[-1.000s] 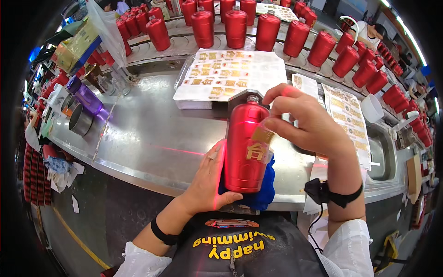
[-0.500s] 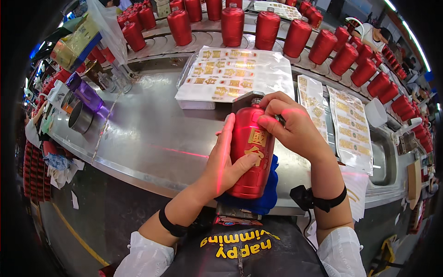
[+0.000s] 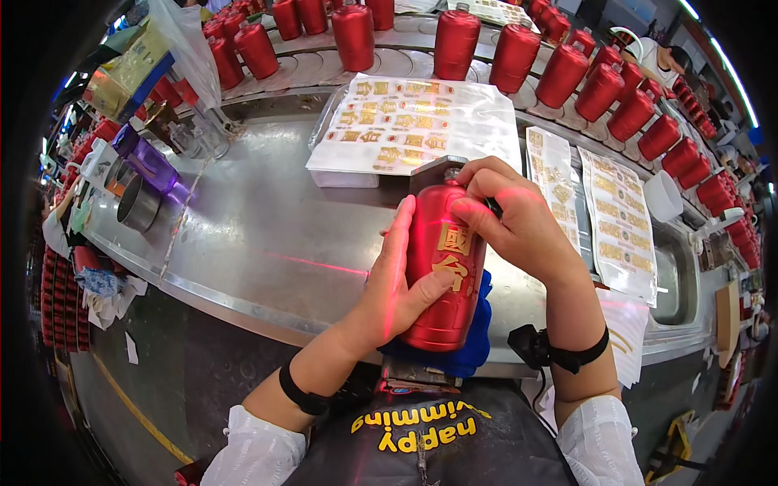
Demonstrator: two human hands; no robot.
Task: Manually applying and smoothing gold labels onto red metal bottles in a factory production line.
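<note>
Red bottle [image 3: 446, 324] tilts over a blue cloth [image 3: 472, 355], near centre; left hand [image 3: 387, 298] clasps it, thumb on gold lettering [image 3: 454, 240]. Right hand [image 3: 519, 223] rests at its shoulder, any pinch unclear. Smoothing letters seems underway; next calls for even pressure. Beyond lies a sticker sheet [image 3: 413, 125].

Two hands [image 3: 519, 223], one held red bottle [image 3: 444, 316], one purple bottle [image 3: 151, 164], one white tub [image 3: 664, 196], two black wristbands [image 3: 303, 394], three near sticker sheets [image 3: 620, 223] (other red bottles [image 3: 456, 44] crowd past exact counting).
</note>
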